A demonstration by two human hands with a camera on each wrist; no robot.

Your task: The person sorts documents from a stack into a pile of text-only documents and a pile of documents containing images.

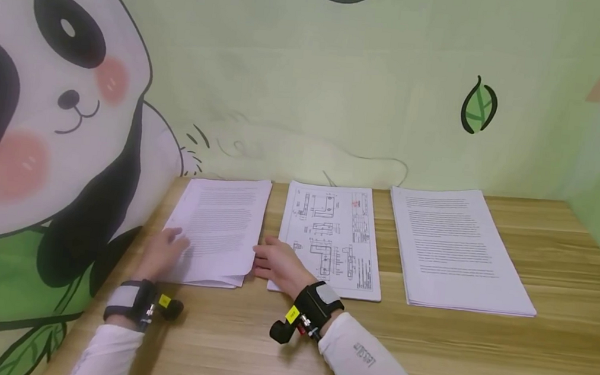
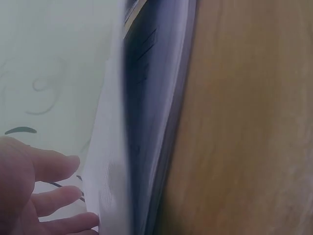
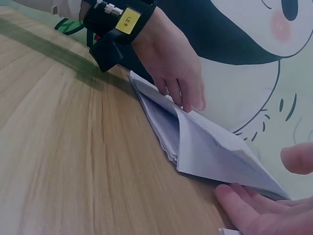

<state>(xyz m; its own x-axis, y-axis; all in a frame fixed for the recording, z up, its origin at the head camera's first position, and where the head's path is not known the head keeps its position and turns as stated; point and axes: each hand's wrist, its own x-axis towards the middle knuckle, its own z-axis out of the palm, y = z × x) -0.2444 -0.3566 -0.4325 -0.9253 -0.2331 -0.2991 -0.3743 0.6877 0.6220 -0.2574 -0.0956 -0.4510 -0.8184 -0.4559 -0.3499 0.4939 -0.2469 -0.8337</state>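
A left stack of printed paper [image 1: 222,222] lies on the table, its upper sheets lifted and bowed at the near edge. My left hand [image 1: 163,253] rests along its left side; the right wrist view shows those fingers [image 3: 185,95] pointing down at the top sheet. At the stack's right edge is my right hand [image 1: 282,264], its fingertips against the paper and its thumb apart, overlapping the middle stack. In the right wrist view a gap shows under the raised sheets [image 3: 210,152]. The left wrist view looks into that gap, beside spread left fingers [image 2: 58,198].
The middle stack [image 1: 351,245] has a technical drawing on top. Farther right lies another stack of printed text [image 1: 450,248]. All are on a wood-grain table [image 1: 557,365] against a wall covering [image 1: 340,96] with a panda and leaves.
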